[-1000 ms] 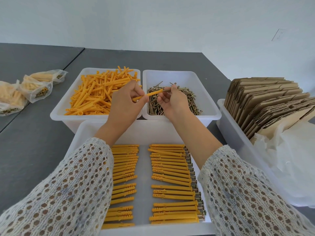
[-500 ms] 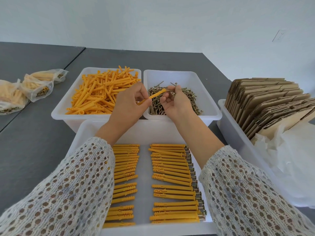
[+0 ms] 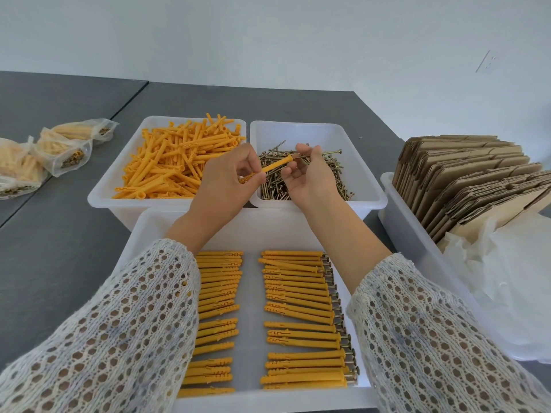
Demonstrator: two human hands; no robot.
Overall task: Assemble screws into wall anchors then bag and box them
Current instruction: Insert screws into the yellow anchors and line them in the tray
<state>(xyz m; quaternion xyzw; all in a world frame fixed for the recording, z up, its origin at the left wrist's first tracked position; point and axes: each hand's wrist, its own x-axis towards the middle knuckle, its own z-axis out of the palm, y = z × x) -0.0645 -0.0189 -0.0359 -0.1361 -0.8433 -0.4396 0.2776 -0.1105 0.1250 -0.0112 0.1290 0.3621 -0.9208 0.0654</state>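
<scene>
The left hand (image 3: 222, 181) pinches a yellow anchor (image 3: 269, 169) near its lower, pointed end, holding it slanted above the screw bin (image 3: 317, 135). The right hand (image 3: 310, 177) pinches a screw (image 3: 302, 156) by its shank, with the tip at or just inside the anchor's open mouth; how deep it sits cannot be told. The step in hand looks like seating the screw. To do it well, the person should keep screw and anchor on one line, hold the anchor firm nearer its mouth so it does not bend, and push with a slight twist until only the head shows, as on the finished pieces in the front tray (image 3: 252, 293). The pair then belongs in the right row there. Loose anchors fill the anchor bin (image 3: 119, 174) on the tabletop (image 3: 59, 234).
</scene>
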